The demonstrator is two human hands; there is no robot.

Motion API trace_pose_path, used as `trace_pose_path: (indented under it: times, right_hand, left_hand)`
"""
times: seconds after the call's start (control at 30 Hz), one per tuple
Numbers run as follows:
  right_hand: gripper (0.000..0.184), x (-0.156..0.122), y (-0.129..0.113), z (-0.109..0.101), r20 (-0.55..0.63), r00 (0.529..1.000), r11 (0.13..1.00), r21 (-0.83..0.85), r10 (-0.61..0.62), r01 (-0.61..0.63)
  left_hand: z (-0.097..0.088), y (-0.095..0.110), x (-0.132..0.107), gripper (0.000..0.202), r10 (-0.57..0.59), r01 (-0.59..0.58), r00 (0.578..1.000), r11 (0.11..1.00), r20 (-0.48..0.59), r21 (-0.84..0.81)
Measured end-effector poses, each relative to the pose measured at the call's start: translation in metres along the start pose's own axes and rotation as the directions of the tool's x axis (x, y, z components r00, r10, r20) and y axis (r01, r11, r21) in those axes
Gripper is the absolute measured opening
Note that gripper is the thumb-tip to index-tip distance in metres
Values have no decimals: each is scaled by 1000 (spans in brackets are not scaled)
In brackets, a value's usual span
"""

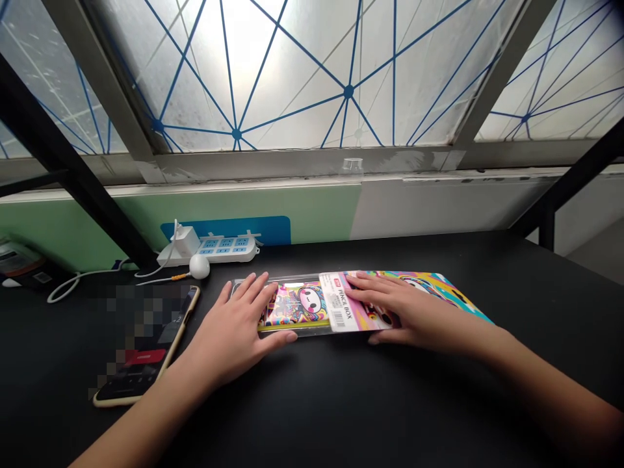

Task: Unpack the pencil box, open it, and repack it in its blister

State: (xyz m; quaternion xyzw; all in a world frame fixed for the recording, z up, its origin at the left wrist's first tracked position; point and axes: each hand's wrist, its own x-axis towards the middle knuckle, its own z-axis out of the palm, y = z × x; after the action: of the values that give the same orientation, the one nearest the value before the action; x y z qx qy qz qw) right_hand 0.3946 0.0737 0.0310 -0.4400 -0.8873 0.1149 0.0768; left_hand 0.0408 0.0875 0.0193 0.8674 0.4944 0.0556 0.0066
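A packaged pencil box [298, 304] lies flat on the black desk, with a clear plastic part at its left. Bright cartoon art covers it, and a pale printed label [341, 302] reads "PENCIL BOX". My left hand [244, 325] rests on its left end, fingers spread over the top and thumb along the near edge. Across the part right of the label lies my right hand [409, 312], fingers stretched out and thumb by the near edge. A colourful turquoise and yellow section [451, 289] reaches out to the right beyond that hand, partly covered by it.
A phone [146, 351] in a cream case lies left of my left forearm. Behind it sit a white power strip [227, 247], a round white object [199, 266] and a cable [78, 276]. Black metal posts [102, 195] and a window frame [292, 162] bound the desk's back.
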Motion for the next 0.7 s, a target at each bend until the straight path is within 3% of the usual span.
trace_pose_path:
  times: [0.13, 0.3, 0.5, 0.6, 0.7]
  right_hand:
    - [75, -7, 23, -7, 3, 999, 999, -11, 45, -45]
    - [68, -13, 27, -10, -11, 1000, 999, -42, -1, 1]
    - [49, -17, 34, -19, -174, 982, 991, -92, 78, -95]
    - [47, -15, 22, -23, -291, 956, 987, -132, 50, -91]
    - [49, -13, -15, -17, -349, 931, 974, -226, -106, 26]
  left_hand:
    - [-9, -7, -1, 86, -58, 60, 996, 997, 62, -39]
    - [-12, -18, 1, 82, -64, 71, 994, 993, 84, -91]
    - [-10, -36, 4, 79, -77, 86, 994, 987, 72, -132]
    - [-8, -38, 5, 71, -78, 85, 996, 987, 50, -140]
    - [-5, -36, 8, 67, -71, 75, 997, 985, 30, -153]
